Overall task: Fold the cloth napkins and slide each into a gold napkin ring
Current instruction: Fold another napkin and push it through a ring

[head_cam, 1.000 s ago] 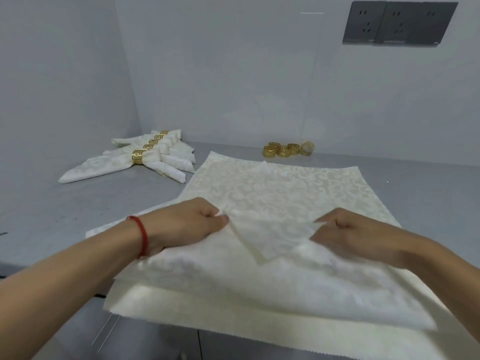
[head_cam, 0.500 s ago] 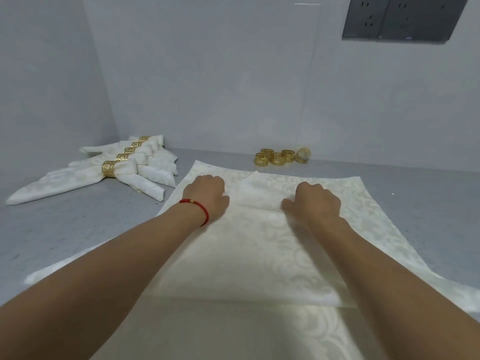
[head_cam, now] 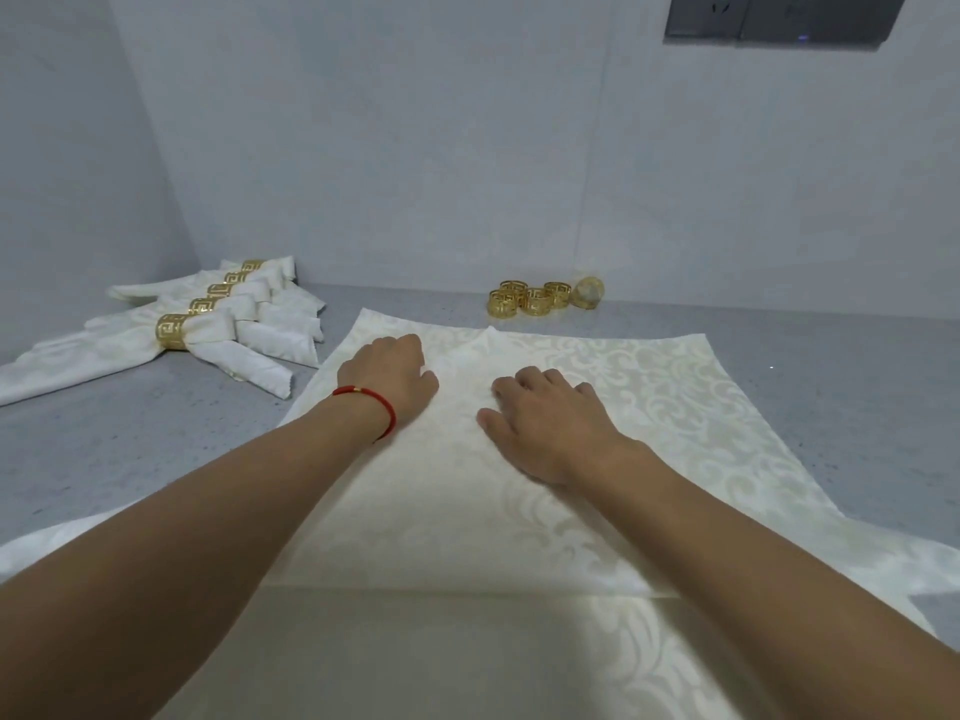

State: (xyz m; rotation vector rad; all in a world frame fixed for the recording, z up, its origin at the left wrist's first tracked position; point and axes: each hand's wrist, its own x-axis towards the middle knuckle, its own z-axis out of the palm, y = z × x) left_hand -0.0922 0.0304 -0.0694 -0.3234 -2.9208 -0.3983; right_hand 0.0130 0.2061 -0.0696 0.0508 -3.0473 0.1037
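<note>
Lying under both hands (head_cam: 475,402), the folded napkin (head_cam: 519,511) covers the counter (head_cam: 130,433).

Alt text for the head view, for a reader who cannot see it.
Both hands, left hand and right hand, press flat on a cream napkin on a grey counter. Finished napkins in gold rings lie far left; spare gold rings sit by the wall.

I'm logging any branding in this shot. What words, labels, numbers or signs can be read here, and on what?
None can be read.
Gold napkin rings: a cut-out key pattern only, no letters.
Wall sockets: no legible marking; a small lit dot, too small to tell.
Napkin: woven scroll pattern, no text.
Red bracelet: plain.
</note>
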